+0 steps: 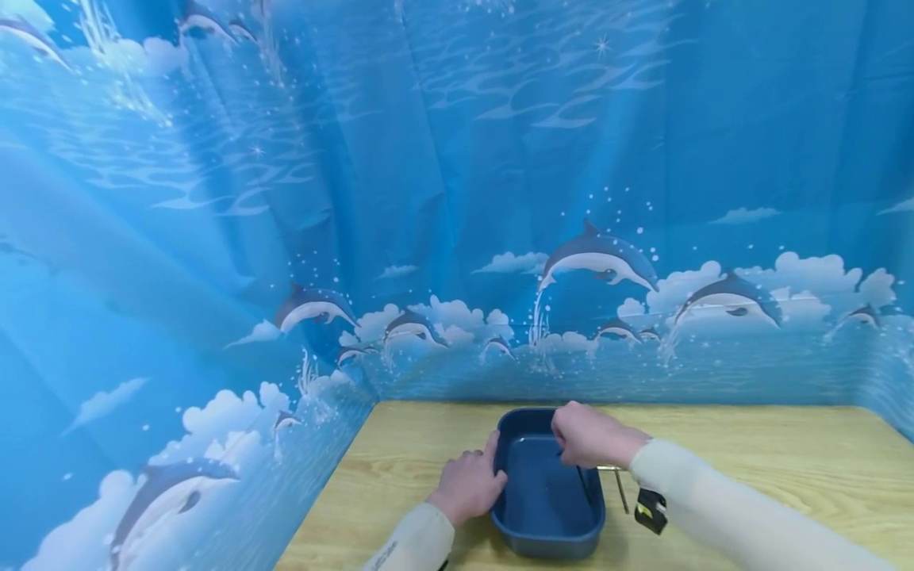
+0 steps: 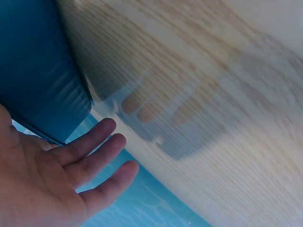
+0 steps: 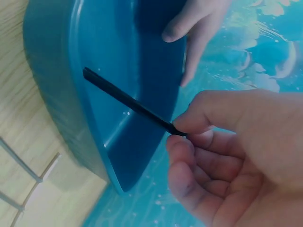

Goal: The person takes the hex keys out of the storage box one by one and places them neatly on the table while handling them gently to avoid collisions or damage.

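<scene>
A dark blue rectangular basin (image 1: 531,547) with rounded corners stands on the table. At its left side my left hand (image 1: 467,482) holds the rim, thumb over the inner side and index finger along the outside. The other three fingers (image 2: 111,189) spread away from the wall. My right hand (image 1: 593,436) is over the basin's right far side. Between thumb and fingertips it pinches one end of a thin black stick-like piece (image 3: 128,101). The piece slants across the basin's inside, its far end near the wall; its exact kind cannot be told.
Thin metal rods (image 3: 28,165), part of a wire frame, lie right of the basin, partly hidden by the right arm. The wood-grain table (image 1: 771,468) extends to the right. A blue dolphin-print curtain (image 1: 457,198) hangs behind and at the left.
</scene>
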